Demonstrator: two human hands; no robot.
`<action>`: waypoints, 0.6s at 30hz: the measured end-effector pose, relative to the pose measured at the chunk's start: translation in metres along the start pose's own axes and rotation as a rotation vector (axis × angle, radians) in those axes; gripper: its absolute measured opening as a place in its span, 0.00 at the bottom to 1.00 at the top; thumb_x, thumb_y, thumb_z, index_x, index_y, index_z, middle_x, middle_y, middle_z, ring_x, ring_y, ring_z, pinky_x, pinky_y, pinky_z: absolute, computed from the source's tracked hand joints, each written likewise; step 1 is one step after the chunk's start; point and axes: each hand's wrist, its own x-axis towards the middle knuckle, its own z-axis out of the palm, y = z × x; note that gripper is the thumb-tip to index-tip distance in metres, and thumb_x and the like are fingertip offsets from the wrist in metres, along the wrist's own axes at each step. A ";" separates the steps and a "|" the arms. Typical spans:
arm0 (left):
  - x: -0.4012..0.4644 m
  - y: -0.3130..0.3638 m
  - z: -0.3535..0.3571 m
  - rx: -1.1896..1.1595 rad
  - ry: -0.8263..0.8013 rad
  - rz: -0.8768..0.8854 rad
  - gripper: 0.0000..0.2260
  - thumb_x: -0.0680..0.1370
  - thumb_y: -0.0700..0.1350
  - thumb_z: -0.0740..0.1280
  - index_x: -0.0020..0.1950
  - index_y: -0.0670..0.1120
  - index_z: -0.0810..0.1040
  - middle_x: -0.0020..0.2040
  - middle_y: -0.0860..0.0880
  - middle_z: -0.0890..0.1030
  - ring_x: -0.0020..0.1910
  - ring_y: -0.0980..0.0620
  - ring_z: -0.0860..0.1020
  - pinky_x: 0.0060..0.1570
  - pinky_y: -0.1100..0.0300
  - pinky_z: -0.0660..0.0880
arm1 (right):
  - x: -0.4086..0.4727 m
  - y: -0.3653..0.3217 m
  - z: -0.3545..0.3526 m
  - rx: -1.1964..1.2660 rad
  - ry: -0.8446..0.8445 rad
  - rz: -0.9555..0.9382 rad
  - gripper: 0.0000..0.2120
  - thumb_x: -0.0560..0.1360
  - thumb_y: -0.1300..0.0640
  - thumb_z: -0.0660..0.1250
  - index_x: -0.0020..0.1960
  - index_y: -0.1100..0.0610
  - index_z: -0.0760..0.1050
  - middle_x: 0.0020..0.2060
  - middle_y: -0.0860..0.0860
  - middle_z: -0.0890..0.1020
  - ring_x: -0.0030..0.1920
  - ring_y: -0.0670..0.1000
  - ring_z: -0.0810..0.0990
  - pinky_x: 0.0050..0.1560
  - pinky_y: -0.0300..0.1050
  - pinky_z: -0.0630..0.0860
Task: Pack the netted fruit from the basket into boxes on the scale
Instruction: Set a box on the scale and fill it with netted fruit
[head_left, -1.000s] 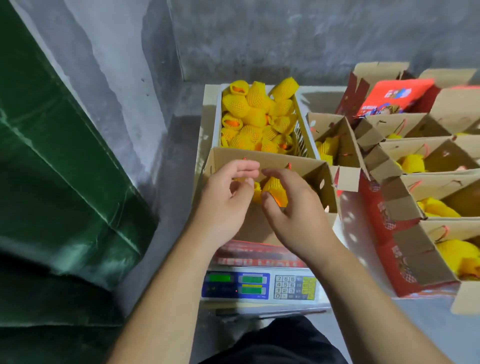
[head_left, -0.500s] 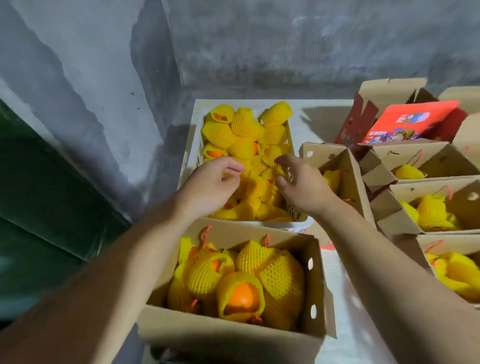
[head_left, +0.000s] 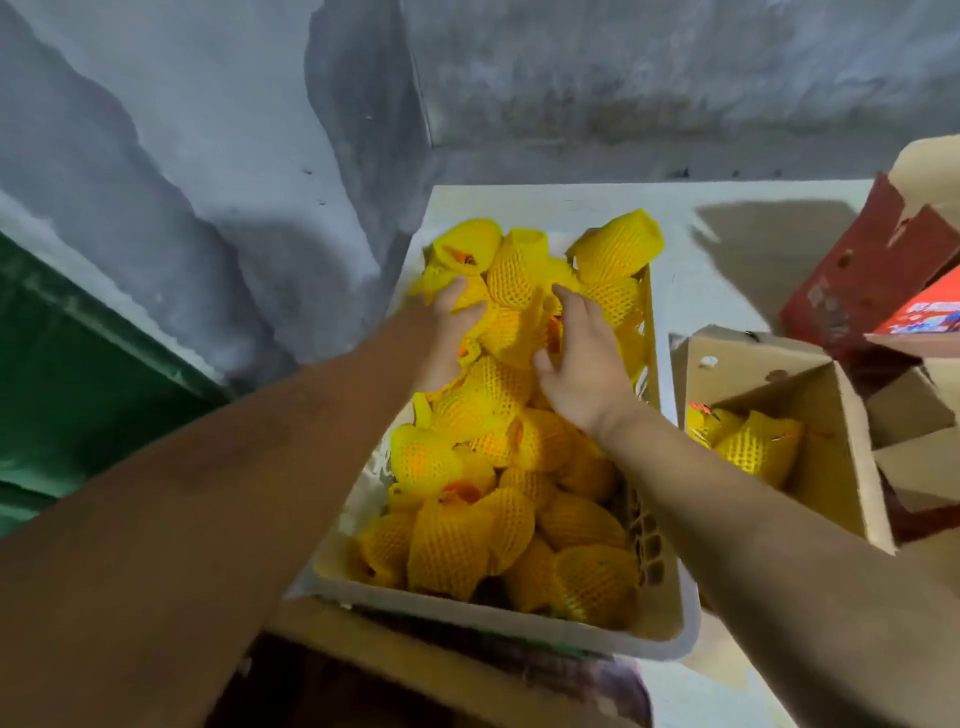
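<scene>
Deep in the basket (head_left: 670, 631) at the far end of the pile is where both hands are now, buried in the netted fruit (head_left: 498, 525). Half a second back they were only hovering over the near edge with fingers pinched on nothing, and a beat before that they were tucking fruit into the box on the scale. So the last drop-off is done and this is the next pickup, I'd say.

The left hand (head_left: 451, 332) has its fingers curled round a yellow-netted fruit near the back left of the pile. The right hand (head_left: 584, 364) lies palm-down on the heap with fingers spread and bent over another fruit; whether it really has a grip yet I can't tell, looks more like it's just landing. The basket itself is loaded, nets heaped to the rim, so plenty of trips left.

The view has also swung forward: the box on the scale has dropped out below, with only a brown cardboard edge (head_left: 415, 670) showing under the basket.

Right of the basket sits an open cardboard box (head_left: 841, 467) with a couple of netted fruit in it, and past that a red printed carton (head_left: 857, 280). All of it's on a pale surface (head_left: 727, 291) pushed into a corner of grey concrete wall (head_left: 623, 78), green tarp-like sheet (head_left: 78, 364) on the left.
</scene>
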 end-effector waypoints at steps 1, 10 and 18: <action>0.004 0.001 0.004 -0.014 -0.010 0.004 0.38 0.80 0.43 0.71 0.86 0.52 0.55 0.86 0.42 0.47 0.77 0.33 0.66 0.72 0.45 0.69 | 0.007 0.003 0.008 0.002 0.023 -0.027 0.39 0.77 0.58 0.70 0.82 0.60 0.56 0.79 0.62 0.62 0.79 0.62 0.59 0.78 0.57 0.59; 0.024 -0.002 0.026 -0.026 0.180 -0.069 0.26 0.82 0.41 0.64 0.80 0.50 0.65 0.75 0.39 0.62 0.67 0.37 0.74 0.62 0.40 0.74 | 0.062 0.015 0.044 -0.054 0.118 -0.001 0.45 0.77 0.43 0.70 0.84 0.57 0.50 0.69 0.63 0.67 0.66 0.65 0.68 0.69 0.54 0.61; 0.028 0.006 0.046 -0.033 0.202 -0.110 0.27 0.77 0.47 0.72 0.74 0.52 0.67 0.75 0.44 0.63 0.62 0.35 0.78 0.49 0.41 0.79 | 0.053 0.017 0.052 0.141 0.204 0.035 0.42 0.69 0.41 0.78 0.74 0.57 0.64 0.69 0.54 0.71 0.66 0.63 0.70 0.66 0.58 0.67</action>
